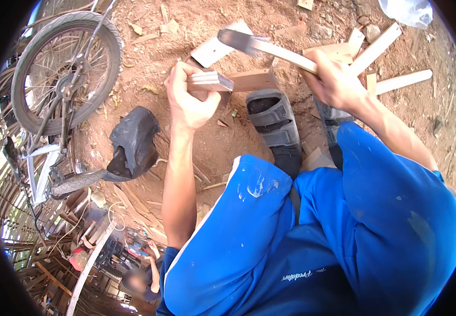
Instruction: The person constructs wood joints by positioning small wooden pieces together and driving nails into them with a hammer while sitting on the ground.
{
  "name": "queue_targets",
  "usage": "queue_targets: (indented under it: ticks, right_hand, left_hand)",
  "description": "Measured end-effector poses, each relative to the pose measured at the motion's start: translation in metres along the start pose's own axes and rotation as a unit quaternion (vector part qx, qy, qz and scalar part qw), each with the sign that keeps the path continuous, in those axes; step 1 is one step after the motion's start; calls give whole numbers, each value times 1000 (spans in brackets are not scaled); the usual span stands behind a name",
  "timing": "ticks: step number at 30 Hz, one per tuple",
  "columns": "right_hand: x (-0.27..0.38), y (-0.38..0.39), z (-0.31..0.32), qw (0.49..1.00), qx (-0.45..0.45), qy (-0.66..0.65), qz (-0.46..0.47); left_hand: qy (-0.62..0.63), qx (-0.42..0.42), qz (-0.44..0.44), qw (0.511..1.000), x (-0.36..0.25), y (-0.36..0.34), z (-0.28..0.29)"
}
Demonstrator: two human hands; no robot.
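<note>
My right hand (338, 84) is wrapped round the pale wooden handle of a hammer (283, 54). Its dark head points left, raised above the ground and slightly blurred. My left hand (188, 102) grips a short piece of wood (207, 81), its end turned toward the hammer side. Beyond the left hand lies a pale board (222, 44). A brown board (254, 80) shows just right of the held piece; whether they touch I cannot tell.
Several wood offcuts (378, 48) lie right of my right hand. My sandalled feet (273, 120) are between my hands. A bicycle wheel (67, 73) and a black bag (133, 142) are at left. Another person (138, 282) is at lower left. A clear plastic bag (410, 11) lies far right.
</note>
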State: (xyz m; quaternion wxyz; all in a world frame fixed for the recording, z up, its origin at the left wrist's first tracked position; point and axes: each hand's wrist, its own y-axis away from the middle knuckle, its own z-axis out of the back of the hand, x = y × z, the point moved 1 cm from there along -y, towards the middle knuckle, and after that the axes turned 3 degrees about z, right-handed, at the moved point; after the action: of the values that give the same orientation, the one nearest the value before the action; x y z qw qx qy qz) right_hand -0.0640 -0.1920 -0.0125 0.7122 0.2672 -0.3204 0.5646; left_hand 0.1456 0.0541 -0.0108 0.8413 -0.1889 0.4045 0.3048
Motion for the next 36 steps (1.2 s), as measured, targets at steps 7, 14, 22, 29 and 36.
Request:
queue_targets:
  ticks: [7,14,22,29,36]
  right_hand:
    - [-14,-12,13,996,-18,53,-69]
    - [3,-22,26,997,14,-10,-71]
    - [-11,4,11,994,32,-27,-103]
    - [-26,17,6,999,19,-36,-25]
    - [20,-1,50,994,40,-25,-94]
  left_hand:
    - [29,-1,15,999,13,4,10]
    - [11,15,131,991,40,-49,10]
    - [9,69,107,992,51,-66,-6]
    - [23,43,97,994,41,-56,-30]
    - [6,23,133,991,34,-36,-22]
